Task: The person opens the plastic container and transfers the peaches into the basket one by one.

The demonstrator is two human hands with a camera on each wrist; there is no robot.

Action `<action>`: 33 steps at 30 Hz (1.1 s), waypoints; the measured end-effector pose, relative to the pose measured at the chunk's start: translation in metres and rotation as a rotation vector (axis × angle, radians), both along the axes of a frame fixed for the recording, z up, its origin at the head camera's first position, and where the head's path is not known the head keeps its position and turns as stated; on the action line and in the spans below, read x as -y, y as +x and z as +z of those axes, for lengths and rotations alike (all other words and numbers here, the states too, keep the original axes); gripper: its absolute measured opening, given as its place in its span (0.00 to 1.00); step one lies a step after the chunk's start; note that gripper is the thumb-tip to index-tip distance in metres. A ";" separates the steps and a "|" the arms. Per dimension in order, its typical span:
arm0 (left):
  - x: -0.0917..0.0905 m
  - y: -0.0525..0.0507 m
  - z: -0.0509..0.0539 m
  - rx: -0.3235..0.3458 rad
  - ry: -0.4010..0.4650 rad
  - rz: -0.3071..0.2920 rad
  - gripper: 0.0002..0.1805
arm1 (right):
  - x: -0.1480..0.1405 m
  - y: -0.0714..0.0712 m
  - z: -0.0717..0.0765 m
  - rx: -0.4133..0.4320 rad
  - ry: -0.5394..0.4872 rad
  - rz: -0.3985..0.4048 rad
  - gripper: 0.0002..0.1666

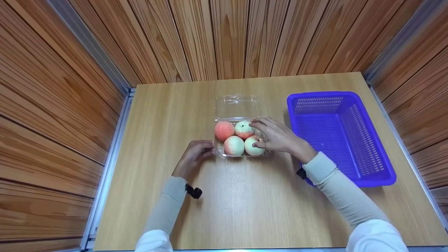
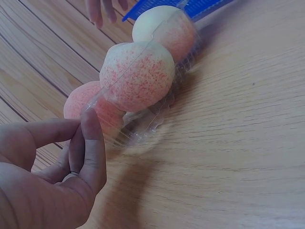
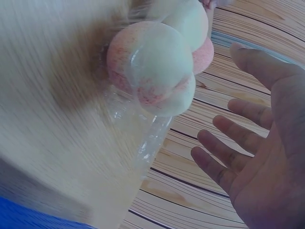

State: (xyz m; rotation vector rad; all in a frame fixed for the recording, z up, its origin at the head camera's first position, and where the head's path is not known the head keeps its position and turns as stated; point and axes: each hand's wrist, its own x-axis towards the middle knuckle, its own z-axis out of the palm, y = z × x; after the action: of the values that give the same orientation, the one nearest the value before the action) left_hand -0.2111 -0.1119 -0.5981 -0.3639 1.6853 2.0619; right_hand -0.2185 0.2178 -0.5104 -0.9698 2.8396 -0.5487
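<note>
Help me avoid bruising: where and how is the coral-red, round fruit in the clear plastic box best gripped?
Grip the coral-red, round fruit across its upper sides, probably best from straight above. Its curved top lies exposed, as the clear plastic box has its lid open; pale, pink-flecked round fruits crowd its right and near sides.

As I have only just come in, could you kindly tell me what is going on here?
A person's left hand pinches the near left edge of a clear container holding four peach-like fruits. Its lid is open on the far side. The right hand is spread beside the two right-hand fruits, holding nothing. A blue-purple basket stands to the right on the table.
</note>
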 end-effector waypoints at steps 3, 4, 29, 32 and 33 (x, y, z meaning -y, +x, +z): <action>0.000 0.001 0.000 -0.002 -0.002 0.004 0.15 | 0.000 0.001 -0.002 0.008 0.002 -0.001 0.42; 0.000 0.001 0.000 -0.002 -0.004 0.005 0.15 | 0.001 0.001 -0.002 0.011 0.004 -0.001 0.43; -0.001 -0.001 0.000 0.017 -0.040 0.024 0.08 | 0.014 0.008 -0.019 0.066 0.033 -0.048 0.39; -0.001 -0.001 -0.001 0.008 -0.034 0.022 0.08 | 0.014 0.008 -0.020 0.071 0.035 -0.053 0.39; -0.001 -0.001 -0.001 0.004 -0.033 0.017 0.08 | 0.015 0.008 -0.021 0.074 0.035 -0.056 0.39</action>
State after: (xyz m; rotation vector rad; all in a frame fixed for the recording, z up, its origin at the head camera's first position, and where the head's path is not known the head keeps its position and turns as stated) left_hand -0.2118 -0.1113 -0.5988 -0.3941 1.7218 2.0466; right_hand -0.2105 0.2031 -0.5311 -0.8481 2.8082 -0.5273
